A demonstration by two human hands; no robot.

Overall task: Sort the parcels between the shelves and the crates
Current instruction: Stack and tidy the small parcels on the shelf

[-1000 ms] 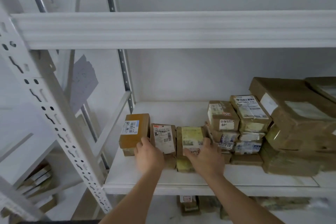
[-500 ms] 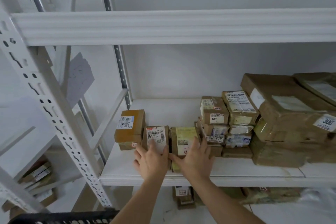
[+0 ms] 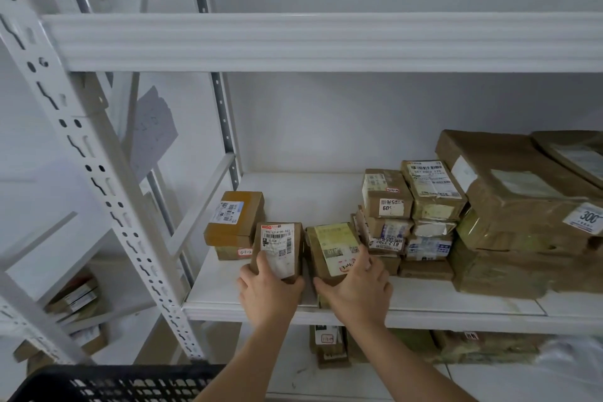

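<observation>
On the white shelf [image 3: 424,305] my left hand [image 3: 269,290] grips a small brown parcel with a white barcode label [image 3: 280,246], tilted up toward me. Beside it my right hand [image 3: 359,287] grips a brown parcel with a yellow-green label [image 3: 334,246], also tilted up. An orange-brown box [image 3: 236,217] sits to their left on a flatter parcel. Stacks of small labelled parcels [image 3: 411,206] stand to the right. The rim of a black crate [image 3: 117,382] shows at the bottom left.
Large brown parcels [image 3: 522,206] fill the right of the shelf, one tagged 300. A perforated white upright [image 3: 94,173] slants at left. More parcels lie on the lower shelf [image 3: 329,346] and on a neighbouring rack [image 3: 75,297]. Another shelf beam [image 3: 326,42] runs overhead.
Both hands went from lying on the two parcels to gripping them and tipping them up toward me. The black crate has come into view at the bottom left.
</observation>
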